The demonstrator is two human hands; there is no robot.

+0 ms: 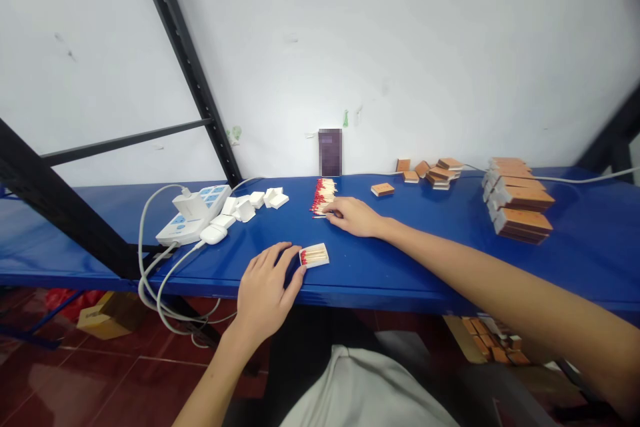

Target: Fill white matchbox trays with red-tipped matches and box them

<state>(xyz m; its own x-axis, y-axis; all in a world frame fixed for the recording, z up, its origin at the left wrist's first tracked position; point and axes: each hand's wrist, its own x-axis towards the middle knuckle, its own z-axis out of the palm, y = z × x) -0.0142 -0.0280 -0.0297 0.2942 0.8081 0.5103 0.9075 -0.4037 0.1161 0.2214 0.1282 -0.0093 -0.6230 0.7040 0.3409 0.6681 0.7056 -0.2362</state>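
A small white tray point(315, 255) with several red-tipped matches in it lies near the front edge of the blue table. My left hand point(267, 283) rests on the table with fingers apart, thumb and fingertips at the tray's left end. Farther back is a pile of loose matches point(325, 193), red heads mostly to the left. My right hand point(355, 215) is at the near end of that pile, fingertips closed together over the lowest matches; whether a match is between them is too small to tell.
White empty trays point(245, 209), a power strip point(195, 215) and cables are on the left. Brown matchboxes point(443, 175) lie at the back right, with stacked ones point(523, 220) farther right. A dark pixelated object point(331, 152) stands against the wall behind the pile.
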